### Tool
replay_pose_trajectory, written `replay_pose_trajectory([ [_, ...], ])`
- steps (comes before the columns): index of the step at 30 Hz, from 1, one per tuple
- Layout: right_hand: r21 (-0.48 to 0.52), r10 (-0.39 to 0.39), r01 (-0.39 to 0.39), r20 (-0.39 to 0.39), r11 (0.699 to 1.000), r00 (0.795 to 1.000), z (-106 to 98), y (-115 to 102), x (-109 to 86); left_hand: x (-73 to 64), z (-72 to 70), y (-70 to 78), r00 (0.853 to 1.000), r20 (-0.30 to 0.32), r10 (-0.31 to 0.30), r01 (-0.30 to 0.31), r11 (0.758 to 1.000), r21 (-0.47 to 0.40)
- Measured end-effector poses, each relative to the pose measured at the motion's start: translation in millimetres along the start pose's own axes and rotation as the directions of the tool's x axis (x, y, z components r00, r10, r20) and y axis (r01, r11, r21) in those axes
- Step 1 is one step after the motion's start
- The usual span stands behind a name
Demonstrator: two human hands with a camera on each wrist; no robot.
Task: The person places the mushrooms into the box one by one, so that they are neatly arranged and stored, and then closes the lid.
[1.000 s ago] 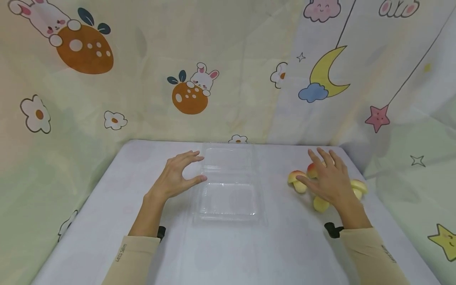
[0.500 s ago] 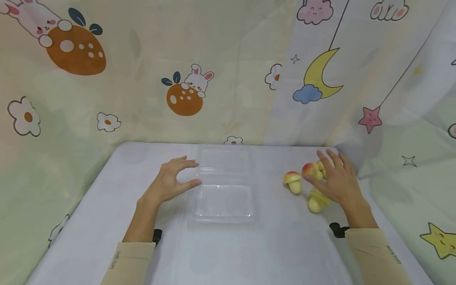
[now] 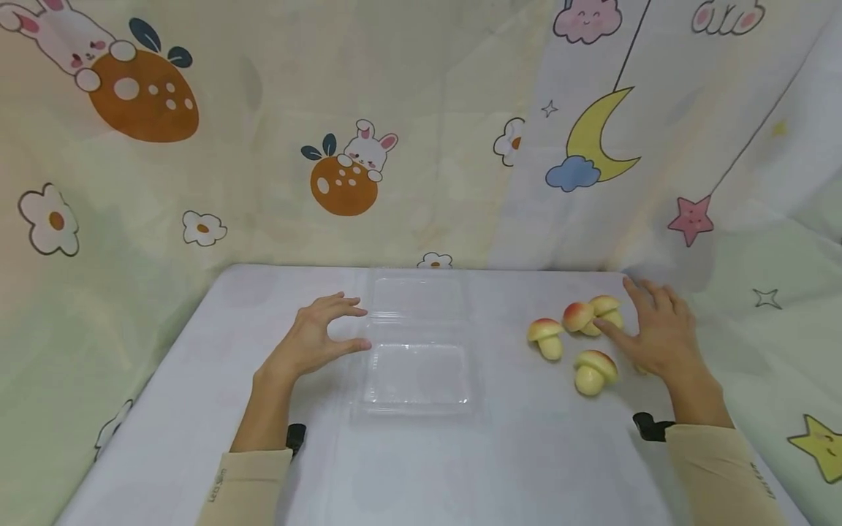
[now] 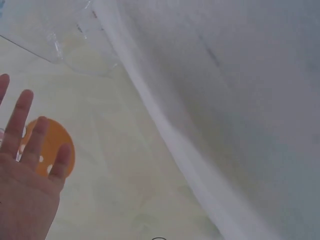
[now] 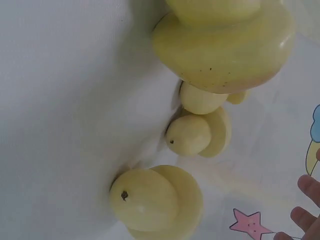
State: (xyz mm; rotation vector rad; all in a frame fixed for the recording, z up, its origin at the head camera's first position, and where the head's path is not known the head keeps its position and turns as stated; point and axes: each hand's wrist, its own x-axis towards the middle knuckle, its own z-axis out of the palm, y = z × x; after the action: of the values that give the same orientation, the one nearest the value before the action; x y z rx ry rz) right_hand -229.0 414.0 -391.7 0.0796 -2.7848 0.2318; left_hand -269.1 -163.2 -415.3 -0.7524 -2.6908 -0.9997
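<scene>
My left hand [image 3: 316, 340] hovers left of a clear plastic box [image 3: 417, 409], its thumb and fingers spread apart with nothing between them. The box lies with its lid [image 3: 416, 298] folded back toward the far edge. In the left wrist view that hand [image 4: 32, 175] shows straight fingers. Over at the right side, my right hand [image 3: 661, 336] spreads its fingers above a toy mushroom that it mostly hides. Left of it sit a red-and-yellow mushroom [image 3: 545, 338], two more touching each other, one [image 3: 580, 319] and another [image 3: 608, 310], and a nearer mushroom [image 3: 595, 371].
A white cloth covers the table [image 3: 421, 475]. Behind it hangs a printed curtain [image 3: 434, 146] with rabbits, a moon and stars. In the right wrist view a large pale mushroom [image 5: 225, 55] looms close to the camera, with others beyond.
My right hand has moved to the right, uncovering mushrooms that it had hidden. The left hand stays near the box, almost unchanged. The mushrooms stay in place.
</scene>
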Motion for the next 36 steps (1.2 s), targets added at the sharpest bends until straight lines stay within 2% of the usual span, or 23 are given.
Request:
replay_pose_trajectory([
  [4,0.029,0.033,-0.034,0.017,0.999,0.999,-1,4,-1.6,0.2,0.1,2.2,0.998,0.028,-0.054,0.055,0.998,-0.032],
  [10,0.032,0.030,-0.030,0.002,0.999,1.000,2,11,-6.9,-0.6,1.0,2.6,0.987,0.099,-0.130,0.138,0.988,-0.076],
  [14,0.051,0.041,-0.040,-0.019,0.998,0.999,2,18,-11.3,1.1,0.6,2.3,0.985,0.115,-0.127,0.136,0.988,-0.073],
  [21,0.073,0.070,-0.070,0.007,0.995,0.998,3,21,-15.7,3.6,-1.6,1.6,0.980,0.142,-0.138,0.148,0.987,-0.067],
  [30,0.089,0.073,-0.077,0.042,0.993,0.996,8,37,-22.3,3.9,-1.4,1.1,0.949,0.250,-0.192,0.211,0.976,-0.053],
  [36,0.116,0.108,-0.117,0.082,0.986,0.991,11,47,-28.8,1.4,-0.3,-0.9,0.930,0.300,-0.212,0.238,0.970,-0.055],
])
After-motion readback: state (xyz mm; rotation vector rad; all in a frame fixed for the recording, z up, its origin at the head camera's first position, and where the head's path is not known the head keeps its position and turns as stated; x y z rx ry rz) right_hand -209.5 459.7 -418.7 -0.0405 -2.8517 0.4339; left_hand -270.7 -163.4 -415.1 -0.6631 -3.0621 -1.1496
